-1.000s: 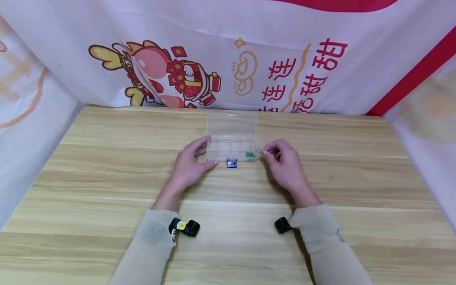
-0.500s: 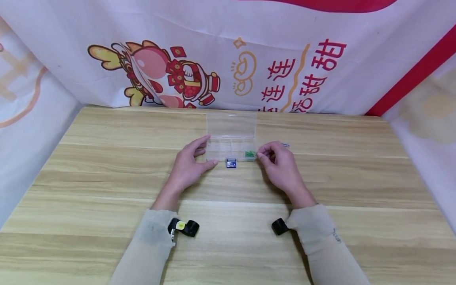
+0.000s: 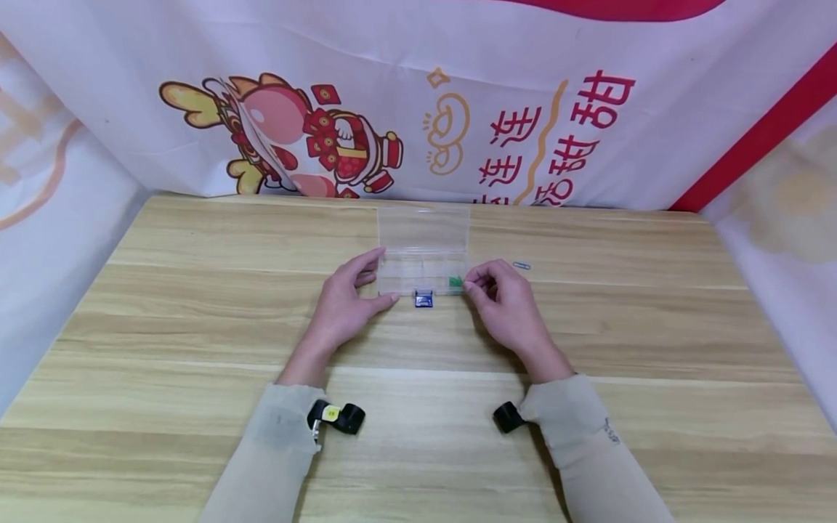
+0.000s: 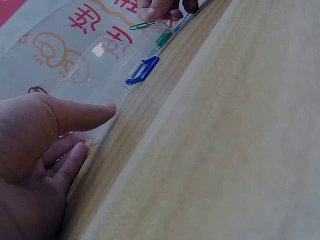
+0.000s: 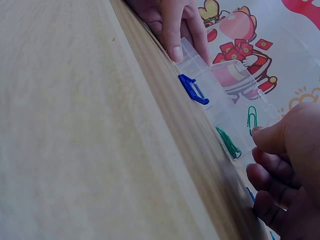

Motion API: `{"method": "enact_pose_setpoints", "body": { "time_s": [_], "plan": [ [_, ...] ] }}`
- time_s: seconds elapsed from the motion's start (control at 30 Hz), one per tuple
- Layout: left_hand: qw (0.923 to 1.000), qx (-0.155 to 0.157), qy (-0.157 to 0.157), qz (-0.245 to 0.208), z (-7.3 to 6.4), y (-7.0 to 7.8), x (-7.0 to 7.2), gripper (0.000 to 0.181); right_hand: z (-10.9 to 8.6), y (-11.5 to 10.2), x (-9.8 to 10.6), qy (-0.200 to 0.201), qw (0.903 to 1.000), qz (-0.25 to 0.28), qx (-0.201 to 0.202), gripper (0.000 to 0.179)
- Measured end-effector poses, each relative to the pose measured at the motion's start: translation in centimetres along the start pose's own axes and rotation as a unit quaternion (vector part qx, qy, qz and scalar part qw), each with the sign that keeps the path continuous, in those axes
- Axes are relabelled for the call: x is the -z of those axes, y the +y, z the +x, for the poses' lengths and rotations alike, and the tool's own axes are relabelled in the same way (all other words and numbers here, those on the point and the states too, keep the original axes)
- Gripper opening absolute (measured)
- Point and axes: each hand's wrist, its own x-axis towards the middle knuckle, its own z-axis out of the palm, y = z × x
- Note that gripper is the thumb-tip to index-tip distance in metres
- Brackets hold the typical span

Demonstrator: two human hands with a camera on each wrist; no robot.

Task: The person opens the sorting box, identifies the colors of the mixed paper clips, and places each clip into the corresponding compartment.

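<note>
A clear plastic compartment box point(image 3: 402, 283) stands on the table with its lid point(image 3: 423, 228) raised at the back. A blue latch point(image 3: 423, 298) is on its front. My left hand point(image 3: 346, 299) holds the box's left end, thumb at the front edge and fingers at the side. Between thumb and fingertip, my right hand point(image 3: 506, 298) pinches a green paper clip point(image 5: 252, 117) above the right end of the box. Several green paper clips point(image 5: 228, 143) lie in the front right compartment. The other compartments look bare.
A blue paper clip point(image 3: 521, 266) lies on the wooden table point(image 3: 418, 450) behind and to the right of my right hand. Something else blue point(image 5: 272, 235) shows partly at the bottom of the right wrist view. A printed cloth point(image 3: 366, 43) hangs behind the table.
My right hand has moved left with the green paper clip, from beside the box to over its right end. The blue paper clip has come into view behind it. My left hand stays put.
</note>
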Motion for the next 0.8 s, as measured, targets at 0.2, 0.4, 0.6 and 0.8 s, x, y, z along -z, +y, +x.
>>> {"method": "enact_pose_setpoints", "body": {
  "time_s": [0.2, 0.4, 0.6, 0.8],
  "plan": [
    [1.0000, 0.000, 0.000, -0.004, 0.0, 0.1, 0.0, 0.077, 0.1, 0.1, 0.0, 0.004, 1.0000, 0.002, 0.001, 0.010],
    [1.0000, -0.001, 0.002, -0.002, 0.1, 0.0, 0.0, 0.078, 0.0, 0.2, 0.0, 0.011, 0.9999, 0.002, 0.000, 0.008],
    [1.0000, -0.002, 0.002, -0.001, 0.0, 0.0, -0.1, 0.078, 0.0, 0.3, 0.2, 0.015, 0.9999, 0.004, -0.002, 0.007],
    [1.0000, 0.001, 0.003, -0.002, 0.0, 0.1, -0.1, 0.078, 0.3, 1.0, 1.2, 0.066, 0.9976, 0.017, -0.016, 0.011]
  ]
}}
